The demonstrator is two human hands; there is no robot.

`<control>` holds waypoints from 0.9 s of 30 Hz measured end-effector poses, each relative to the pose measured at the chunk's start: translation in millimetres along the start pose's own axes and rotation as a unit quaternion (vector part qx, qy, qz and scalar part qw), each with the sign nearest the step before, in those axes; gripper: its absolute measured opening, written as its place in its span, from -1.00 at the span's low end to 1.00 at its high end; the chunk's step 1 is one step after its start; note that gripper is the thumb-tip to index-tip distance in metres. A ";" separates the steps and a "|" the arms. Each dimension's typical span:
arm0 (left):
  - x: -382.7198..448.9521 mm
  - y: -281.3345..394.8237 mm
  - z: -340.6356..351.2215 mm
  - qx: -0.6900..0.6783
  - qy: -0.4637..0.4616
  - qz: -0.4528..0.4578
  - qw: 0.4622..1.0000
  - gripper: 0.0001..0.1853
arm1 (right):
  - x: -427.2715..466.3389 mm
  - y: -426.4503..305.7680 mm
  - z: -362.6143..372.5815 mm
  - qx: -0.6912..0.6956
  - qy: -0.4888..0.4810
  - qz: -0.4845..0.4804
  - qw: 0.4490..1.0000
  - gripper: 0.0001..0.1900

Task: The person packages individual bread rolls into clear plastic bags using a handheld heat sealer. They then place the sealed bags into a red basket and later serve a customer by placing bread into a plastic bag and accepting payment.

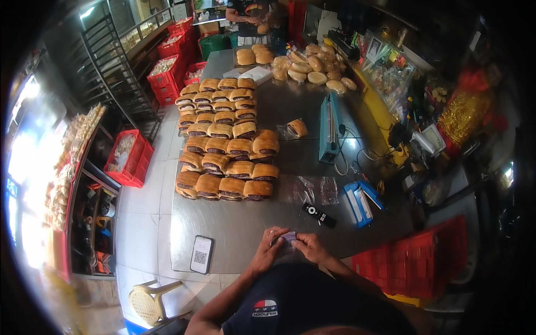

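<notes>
Close to my body, at the front edge of the steel table (234, 222), my left hand (269, 248) and my right hand (310, 248) pinch a small purplish packet (288, 238) from either side. Its material is too small to tell, though its lower part looks like clear film. Beyond them lies a black remote control (319, 215). Rows of stacked buns with dark filling (226, 146) cover the table's left half. Clear plastic bags (314, 189) lie flat to their right. One bagged bun (297, 127) sits apart, near the middle.
A teal heat sealer (329, 130) with trailing cables and a blue device (362, 203) stand right. A phone (202, 254) lies at the front left. Bagged bread (314, 65) is piled at the back, where another person (253, 21) stands. Red crates (414, 259) flank the table; a stool (153, 301) stands left.
</notes>
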State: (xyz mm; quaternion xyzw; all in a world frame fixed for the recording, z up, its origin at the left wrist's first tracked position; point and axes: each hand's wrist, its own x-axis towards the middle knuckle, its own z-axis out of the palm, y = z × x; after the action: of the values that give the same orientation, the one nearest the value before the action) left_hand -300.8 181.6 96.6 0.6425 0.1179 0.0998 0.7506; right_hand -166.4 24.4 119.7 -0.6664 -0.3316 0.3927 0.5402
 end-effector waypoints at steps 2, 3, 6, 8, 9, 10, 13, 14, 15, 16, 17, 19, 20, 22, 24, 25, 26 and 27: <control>-7.5 -2.2 -6.2 0.104 -0.002 0.014 0.994 -0.62 | -3.6 10.0 -1.3 0.021 -0.036 0.019 0.999 -0.81; -8.1 2.5 -6.5 0.188 -0.006 0.037 0.981 -0.62 | -5.3 10.2 -0.9 0.031 -0.051 0.030 0.998 -0.80; -22.0 19.8 10.3 0.087 0.060 0.011 0.994 -0.66 | -18.0 26.9 17.5 0.138 0.007 0.028 0.990 -0.74; -29.2 11.5 7.7 0.070 0.050 -0.040 0.995 -0.65 | -22.8 31.0 14.2 0.106 -0.035 0.030 0.993 -0.70; -34.4 7.1 6.3 0.060 0.045 -0.067 0.995 -0.64 | -25.3 32.3 12.2 0.090 -0.056 0.032 0.994 -0.67; -39.8 4.5 3.4 0.033 0.032 -0.111 0.993 -0.64 | -26.4 32.4 11.4 0.093 -0.076 0.040 0.992 -0.69; -55.8 -4.1 -2.3 -0.085 0.010 -0.187 0.979 -0.61 | -26.4 31.7 10.2 0.102 -0.124 0.055 0.985 -0.73; -61.4 -9.5 -2.1 -0.146 0.011 -0.178 0.973 -0.60 | -25.5 33.6 10.8 0.108 -0.130 0.056 0.984 -0.75; -64.3 -9.3 -0.8 -0.208 0.011 -0.169 0.963 -0.59 | -25.6 35.7 11.2 0.114 -0.133 0.058 0.983 -0.76; -64.4 -8.5 0.0 -0.224 -0.004 -0.166 0.960 -0.56 | -25.3 37.4 11.2 0.120 -0.138 0.060 0.981 -0.77; -63.4 -6.8 0.8 -0.240 -0.018 -0.163 0.957 -0.53 | -25.0 39.1 11.1 0.125 -0.142 0.061 0.980 -0.77; -58.7 4.0 3.6 -0.228 -0.040 -0.169 0.958 -0.48 | -24.1 37.9 9.2 0.125 -0.148 0.049 0.980 -0.78; -57.8 10.6 4.9 -0.200 -0.046 -0.179 0.962 -0.46 | -24.2 36.7 8.6 0.121 -0.151 0.037 0.980 -0.78; -57.8 12.9 5.9 -0.174 -0.052 -0.197 0.963 -0.43 | -23.9 33.6 9.2 0.123 -0.153 0.019 0.980 -0.78; -61.8 10.5 6.9 -0.182 -0.046 -0.214 0.958 -0.41 | -23.2 25.6 12.9 0.135 -0.156 0.012 0.978 -0.77; -62.2 9.5 6.5 -0.160 -0.057 -0.228 0.959 -0.43 | -22.5 26.0 12.3 0.113 -0.163 0.018 0.980 -0.74; -61.9 8.2 5.0 -0.137 -0.067 -0.240 0.959 -0.44 | -21.0 27.6 11.4 0.090 -0.170 0.024 0.981 -0.72; -62.1 5.3 3.2 -0.115 -0.079 -0.253 0.957 -0.46 | -20.9 28.5 10.9 0.067 -0.176 0.030 0.982 -0.69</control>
State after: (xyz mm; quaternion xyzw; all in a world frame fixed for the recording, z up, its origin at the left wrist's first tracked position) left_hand -359.0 160.8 105.3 0.5063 0.2052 -0.1316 0.8272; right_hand -185.3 5.7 94.1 -0.5591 -0.3744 0.5411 0.5045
